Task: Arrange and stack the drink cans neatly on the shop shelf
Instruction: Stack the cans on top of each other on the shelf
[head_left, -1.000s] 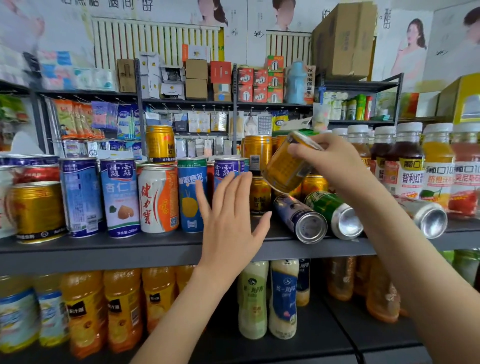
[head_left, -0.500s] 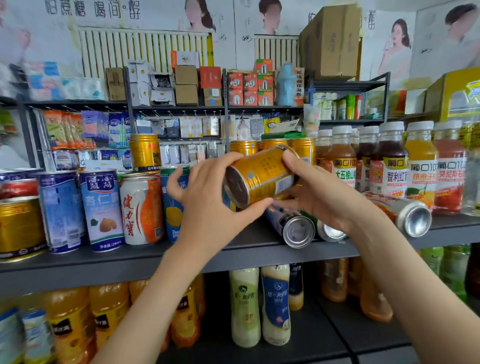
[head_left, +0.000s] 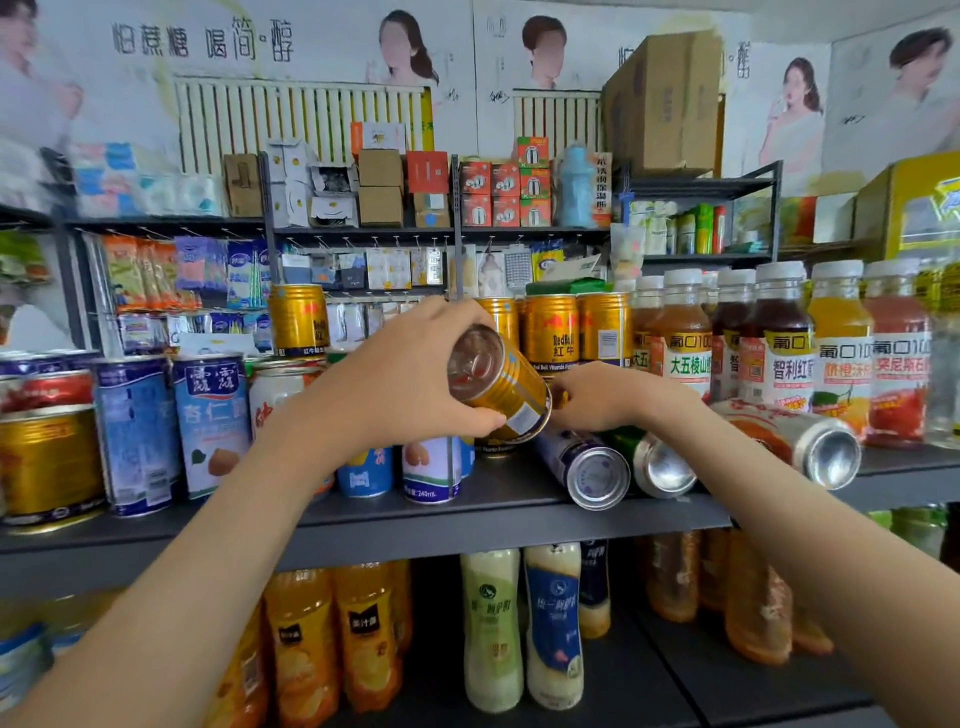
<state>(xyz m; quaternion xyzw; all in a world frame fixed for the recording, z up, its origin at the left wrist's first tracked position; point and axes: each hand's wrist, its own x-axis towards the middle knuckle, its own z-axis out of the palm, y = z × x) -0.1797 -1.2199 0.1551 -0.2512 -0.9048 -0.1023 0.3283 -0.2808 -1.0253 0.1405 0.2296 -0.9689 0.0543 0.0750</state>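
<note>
Nearest us runs the front edge of the grey shelf (head_left: 156, 545), below the gold can (head_left: 506, 387) that we take as our marker. Just below and to the right of the gold can, three cans lie on their sides with their bases toward us: a blue can (head_left: 587, 465), a green can (head_left: 662, 462) touching it, and further right an orange-and-white can (head_left: 795, 441). The gold can itself is off the shelf, tilted with its top toward us. Our left hand (head_left: 400, 384) is wrapped round it, thumb underneath. Our right hand (head_left: 618, 397) sits at the gold can's lower right end, fingers curled – whether it grips or only touches, we cannot tell. Left of the gold can stand upright blue-and-white cans (head_left: 213, 421). Behind it is a row of gold cans (head_left: 550, 330), and to its right are juice bottles (head_left: 779, 343).
</note>
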